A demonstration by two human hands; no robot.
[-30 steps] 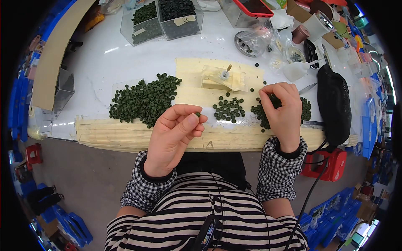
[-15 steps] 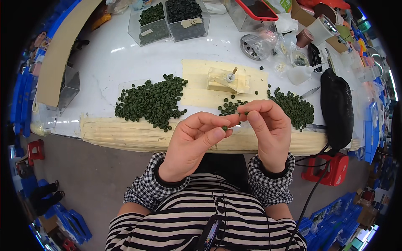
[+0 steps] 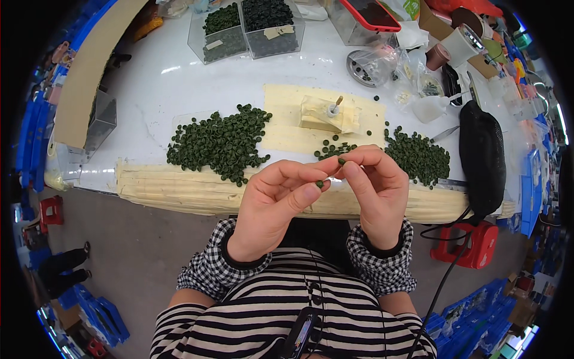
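Observation:
Over the table's near edge, my left hand (image 3: pixel 270 206) pinches a small dark green button (image 3: pixel 320 184) between thumb and forefinger. Close beside it, my right hand (image 3: pixel 378 190) is closed at the fingertips on another little green button (image 3: pixel 341 161). The fingertips of both hands meet or nearly meet; I cannot tell whether the two buttons touch. A big heap of green buttons (image 3: pixel 218 143) lies to the left, and a second heap (image 3: pixel 420 158) to the right. Just behind my fingers, a few loose buttons (image 3: pixel 332 148) are partly hidden.
A tape-wrapped block (image 3: pixel 323 113) with a small stick stands on masking tape (image 3: pixel 281 119). Farther back are clear bins (image 3: pixel 275 43) of buttons and a red-rimmed box (image 3: pixel 373 21). A black cloth-covered object (image 3: pixel 480 158) and a white squeeze bottle (image 3: pixel 430 109) stand at the right.
My right hand has shifted left, bringing its button closer to my left fingertips. My left hand has hardly moved and keeps its button. The whole view has slid slightly.

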